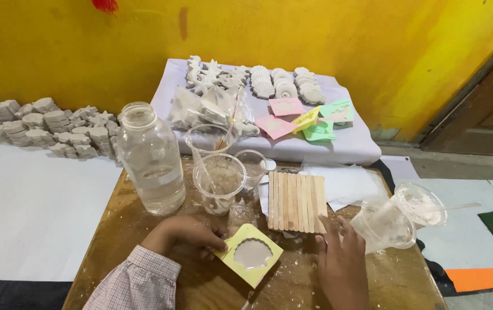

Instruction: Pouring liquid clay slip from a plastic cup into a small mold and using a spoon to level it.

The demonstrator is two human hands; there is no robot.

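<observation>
The glass jar (151, 158) stands at the left of the wooden table (114, 241), about half full of clear liquid and with no lid visible. It stands near the left hand; a sideways knock from the sleeve (137, 284) is likely to tip it and flood the work surface.

The left hand (186, 234) rests on the table with its fingers (219, 234) pinching the left corner of the yellow mould (252, 254). The mould lies flat near the table's front edge, between the two hands, and its shell-shaped cavity holds wet grey plaster up to the rim. Any tilt or jerk at the pinched corner is likely to spill the mix over the edge. Pressure on the soft wall would probably distort the cast.

Behind the mould, three clear plastic cups (219, 182) stand close together; one holds a stick. A raised hand risks toppling them toward the mould.

The row of wooden craft sticks (296, 201) lies flat, just behind the right hand (341, 258). That hand lies open, fingers extended and gripping nothing, with its fingertips touching the sticks' near edge. A push here would scatter the row.

At the right edge, the stacked cups (398, 218) lie on their side and may roll off the table.
</observation>
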